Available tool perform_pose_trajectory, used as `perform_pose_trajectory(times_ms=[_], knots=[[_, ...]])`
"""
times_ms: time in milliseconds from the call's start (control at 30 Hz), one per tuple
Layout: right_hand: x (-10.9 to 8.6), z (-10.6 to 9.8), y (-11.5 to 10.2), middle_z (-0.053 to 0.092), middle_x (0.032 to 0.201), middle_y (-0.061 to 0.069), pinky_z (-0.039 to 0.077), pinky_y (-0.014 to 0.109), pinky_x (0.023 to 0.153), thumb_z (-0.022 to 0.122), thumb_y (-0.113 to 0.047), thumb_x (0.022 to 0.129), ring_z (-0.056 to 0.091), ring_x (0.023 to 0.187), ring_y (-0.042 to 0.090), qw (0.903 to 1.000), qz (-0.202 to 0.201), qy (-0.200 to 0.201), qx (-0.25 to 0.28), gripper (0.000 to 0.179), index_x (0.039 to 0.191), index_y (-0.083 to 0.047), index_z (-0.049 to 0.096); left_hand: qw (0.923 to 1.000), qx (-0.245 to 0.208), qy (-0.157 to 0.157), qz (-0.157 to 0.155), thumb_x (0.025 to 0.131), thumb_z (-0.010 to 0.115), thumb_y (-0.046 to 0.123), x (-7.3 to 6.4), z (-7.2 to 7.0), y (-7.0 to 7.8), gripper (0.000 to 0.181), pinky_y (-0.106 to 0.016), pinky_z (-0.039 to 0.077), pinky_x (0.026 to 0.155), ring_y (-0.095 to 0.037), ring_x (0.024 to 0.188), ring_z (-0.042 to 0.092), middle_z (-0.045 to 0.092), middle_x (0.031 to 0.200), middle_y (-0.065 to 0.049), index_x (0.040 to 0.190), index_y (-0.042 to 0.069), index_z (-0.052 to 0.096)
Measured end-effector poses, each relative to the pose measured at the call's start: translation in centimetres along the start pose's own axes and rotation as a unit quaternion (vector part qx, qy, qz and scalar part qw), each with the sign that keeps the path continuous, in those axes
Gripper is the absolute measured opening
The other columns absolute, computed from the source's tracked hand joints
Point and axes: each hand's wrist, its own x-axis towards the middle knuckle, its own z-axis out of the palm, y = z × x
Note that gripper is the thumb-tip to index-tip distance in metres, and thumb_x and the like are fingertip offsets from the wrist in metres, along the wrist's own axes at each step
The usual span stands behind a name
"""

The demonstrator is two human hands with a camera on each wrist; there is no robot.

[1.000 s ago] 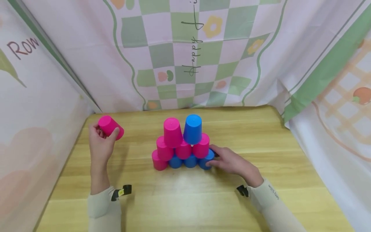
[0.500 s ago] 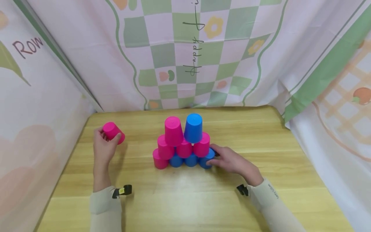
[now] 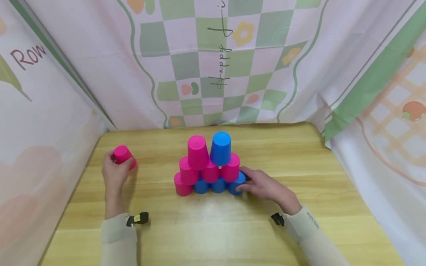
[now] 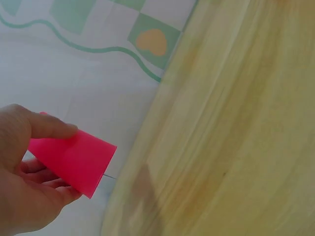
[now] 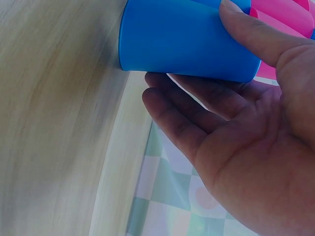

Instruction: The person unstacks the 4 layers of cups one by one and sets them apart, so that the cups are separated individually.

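Note:
My left hand (image 3: 114,171) holds a pink cup (image 3: 123,154) at the table's far left, thumb on one side and fingers on the other. In the left wrist view this pink cup (image 4: 78,157) is tilted, its wide rim away from the palm. Mid-table stands a pyramid of upside-down cups: a bottom row of one pink and several blue, three pink above, then a pink cup (image 3: 198,152) and a blue cup (image 3: 221,149) side by side on top. My right hand (image 3: 266,186) grips the bottom row's right-end blue cup (image 5: 187,42), thumb in front, fingers behind.
The wooden table (image 3: 213,229) extends around the pyramid. A printed cloth (image 3: 213,66) hangs along its back edge, and more cloth hangs at the left and right. A small black device (image 3: 138,219) is strapped to the left wrist, another (image 3: 277,219) to the right.
My left hand has come down and slightly nearer with the pink cup, which is still tilted. The right hand and the stacked cups stay as they were.

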Motion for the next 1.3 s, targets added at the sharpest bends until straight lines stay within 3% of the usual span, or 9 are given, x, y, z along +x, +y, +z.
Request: perform_pose_trajectory(times_ms=[167, 800, 1300], knots=[[0.1, -0.1, 0.0, 0.065, 0.117, -0.005, 0.054, 0.040, 0.093, 0.069, -0.035, 0.091, 0.062, 0.102, 0.016, 1.0000, 0.003, -0.001, -0.008, 0.048, 0.133, -0.023, 0.050, 0.9997, -0.001, 0.011, -0.022, 0.089, 0.069, 0.012, 0.1, -0.1, 0.0, 0.070, -0.043, 0.039, 0.112, -0.029, 0.137, 0.041, 0.040, 0.150, -0.014, 0.147, 0.007, 0.031], [0.2, -0.1, 0.0, 0.064, 0.119, -0.006, 0.053, 0.039, 0.094, 0.069, -0.038, 0.091, 0.061, 0.104, 0.013, 0.9999, 0.012, -0.012, 0.002, 0.050, 0.135, -0.023, 0.050, 0.9989, -0.024, 0.022, -0.033, 0.095, 0.060, 0.012, 1.1, 0.4, -2.0, 0.065, -0.041, 0.032, 0.116, -0.025, 0.142, 0.034, 0.035, 0.154, -0.010, 0.151, 0.010, 0.028], [0.0, -0.1, 0.2, 0.064, 0.122, -0.005, 0.053, 0.040, 0.095, 0.068, -0.039, 0.091, 0.062, 0.107, 0.015, 0.9999, 0.008, -0.011, 0.004, 0.051, 0.136, -0.023, 0.049, 0.9988, -0.012, 0.007, -0.047, 0.097, 0.059, 0.016, 1.4, 0.8, -2.1, 0.066, -0.042, 0.030, 0.117, -0.026, 0.145, 0.030, 0.030, 0.157, -0.010, 0.153, 0.012, 0.024]])
